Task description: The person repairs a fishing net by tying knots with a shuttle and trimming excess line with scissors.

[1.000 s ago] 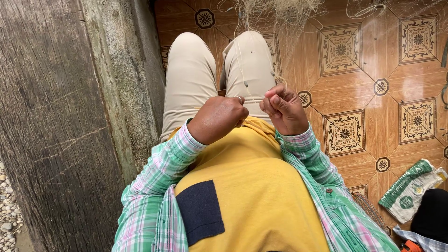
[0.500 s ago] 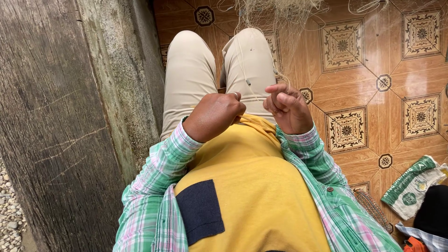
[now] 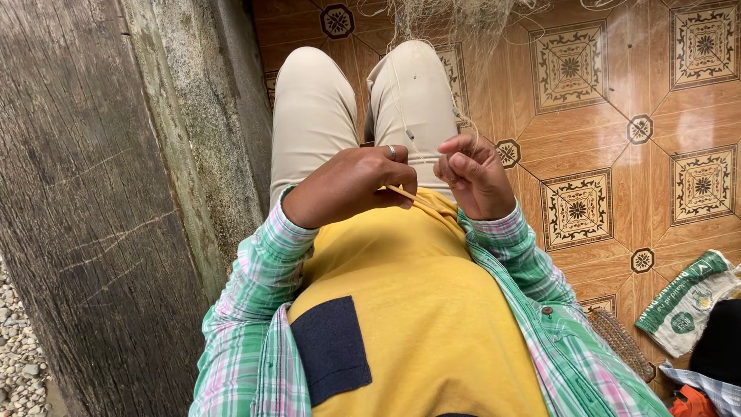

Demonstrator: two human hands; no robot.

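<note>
I sit with my knees in beige trousers pointing away. My left hand [image 3: 351, 184], a ring on one finger, pinches a thin pale stick-like needle [image 3: 407, 194] above my yellow shirt. My right hand [image 3: 472, 174] is curled close beside it, its fingers closed on fine strands of a pale fishing net [image 3: 451, 19] that runs from my lap up to a heap on the floor beyond my knees. The two hands are almost touching. The thin line between them is barely visible.
A weathered wooden post [image 3: 93, 193] and a concrete edge stand at my left. Patterned brown floor tiles [image 3: 587, 100] lie on the right. A green and white sack [image 3: 687, 301] and dark cloth sit at the lower right; gravel shows bottom left.
Both hands have loosened from tight fists; my left hand now shows the needle between its fingers and my right fingers have spread a little on the net strands.
</note>
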